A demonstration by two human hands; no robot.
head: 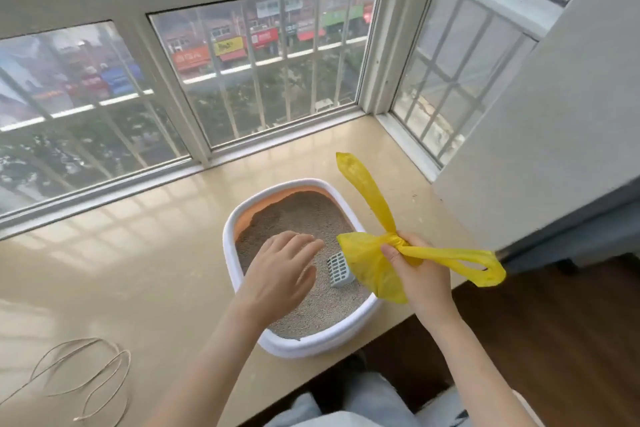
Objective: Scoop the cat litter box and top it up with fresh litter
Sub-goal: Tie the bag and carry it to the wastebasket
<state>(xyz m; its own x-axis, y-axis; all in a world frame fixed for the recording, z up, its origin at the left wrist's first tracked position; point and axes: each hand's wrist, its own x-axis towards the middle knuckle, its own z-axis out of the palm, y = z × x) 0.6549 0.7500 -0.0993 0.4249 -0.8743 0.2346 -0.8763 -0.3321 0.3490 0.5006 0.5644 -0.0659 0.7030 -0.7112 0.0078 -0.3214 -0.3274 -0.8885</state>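
- Two hands are at work: my right hand (420, 270) pinches the yellow bag (372, 265) at its twisted neck, fingers curled round it; my left hand (280, 270) hovers over the litter, fingers relaxed and holding nothing.
- I judge the bag to be light, thin and slippery, so it is best held at the knot, where the two handle loops meet.
- The litter box (349, 340), white-rimmed and oval with orange inner walls, sits at the near edge of the sill (138, 270), towards its right end.
- Grey litter lies unevenly; a white slotted scoop (337, 269) rests in it.
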